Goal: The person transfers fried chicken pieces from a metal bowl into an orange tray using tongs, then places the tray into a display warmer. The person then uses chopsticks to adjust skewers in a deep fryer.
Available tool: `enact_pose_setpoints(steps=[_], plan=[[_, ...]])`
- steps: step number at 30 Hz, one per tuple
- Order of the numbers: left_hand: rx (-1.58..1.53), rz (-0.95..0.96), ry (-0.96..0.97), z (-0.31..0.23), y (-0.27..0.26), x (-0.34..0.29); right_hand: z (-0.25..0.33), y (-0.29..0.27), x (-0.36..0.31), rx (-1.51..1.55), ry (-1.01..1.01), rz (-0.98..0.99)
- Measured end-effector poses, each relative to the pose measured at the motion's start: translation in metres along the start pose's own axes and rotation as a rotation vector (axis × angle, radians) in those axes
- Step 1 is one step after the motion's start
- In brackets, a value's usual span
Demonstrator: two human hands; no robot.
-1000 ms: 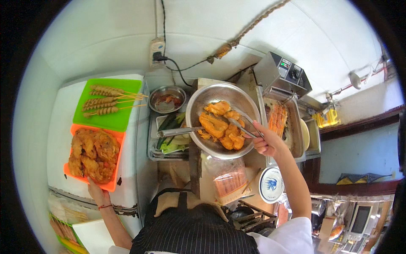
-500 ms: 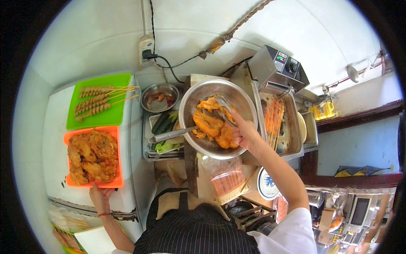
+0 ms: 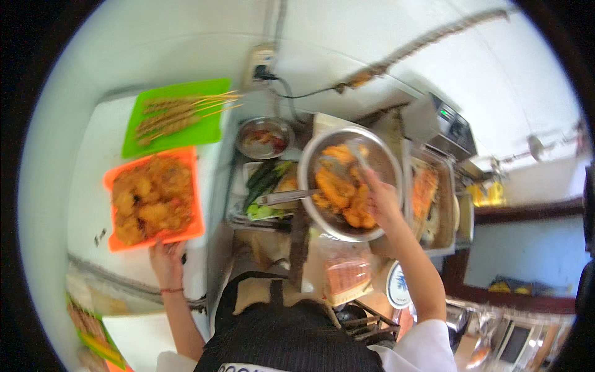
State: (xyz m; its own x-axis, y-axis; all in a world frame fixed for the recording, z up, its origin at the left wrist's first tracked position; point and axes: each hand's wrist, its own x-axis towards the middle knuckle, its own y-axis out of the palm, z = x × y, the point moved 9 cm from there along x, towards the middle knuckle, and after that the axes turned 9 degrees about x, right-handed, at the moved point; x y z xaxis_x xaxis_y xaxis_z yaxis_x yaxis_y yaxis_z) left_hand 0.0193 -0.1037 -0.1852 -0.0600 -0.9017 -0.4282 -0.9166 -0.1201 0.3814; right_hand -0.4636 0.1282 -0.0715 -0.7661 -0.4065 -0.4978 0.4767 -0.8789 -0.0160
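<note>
My left hand has its fingers on the near rim of an orange tray, which is heaped with orange-brown marinated meat pieces. Inside a round steel bowl, my right hand is closed around metal tongs, whose far end lies among orange-coated meat pieces. A steel utensil handle rests across the bowl's left rim; its working end is indistinct among the meat. Behind the orange tray is a green tray with several skewers of threaded food.
Between tray and bowl are a small steel bowl and a tray of cucumbers. Right of the large bowl stands a steel fryer with skewers in its basin. A plastic pack of reddish food and a white-and-blue lid lie nearer me.
The view has swung left and tilted, so the scene sits further right and is blurred. Both hands keep their places, the left at the orange tray and the right in the bowl with the tongs.
</note>
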Motion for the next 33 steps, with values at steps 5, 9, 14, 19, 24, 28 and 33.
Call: enact_pose_setpoints(steps=[5,9,14,19,24,28,33], plan=[[-0.119,-0.031,0.035,0.002,0.014,-0.007,0.027,0.033,-0.078,0.077,-0.057,0.114],[-0.211,-0.020,0.048,0.006,0.037,-0.012,0.017,0.112,-0.157,-0.040,-0.086,0.428],[-0.302,-0.010,0.010,0.010,0.047,-0.015,-0.073,0.228,-0.199,0.237,0.447,0.701],[-0.303,-0.026,-0.008,0.009,0.045,-0.016,-0.126,0.285,-0.167,0.390,0.568,0.523],[-0.278,-0.026,-0.055,0.011,0.044,-0.016,-0.154,0.304,-0.173,0.342,0.584,0.521],[-0.232,-0.009,-0.031,0.010,0.044,-0.016,-0.151,0.299,-0.185,0.447,0.614,0.590],[-0.241,0.009,-0.035,0.014,0.043,-0.013,-0.153,0.288,-0.189,0.301,0.525,0.564]])
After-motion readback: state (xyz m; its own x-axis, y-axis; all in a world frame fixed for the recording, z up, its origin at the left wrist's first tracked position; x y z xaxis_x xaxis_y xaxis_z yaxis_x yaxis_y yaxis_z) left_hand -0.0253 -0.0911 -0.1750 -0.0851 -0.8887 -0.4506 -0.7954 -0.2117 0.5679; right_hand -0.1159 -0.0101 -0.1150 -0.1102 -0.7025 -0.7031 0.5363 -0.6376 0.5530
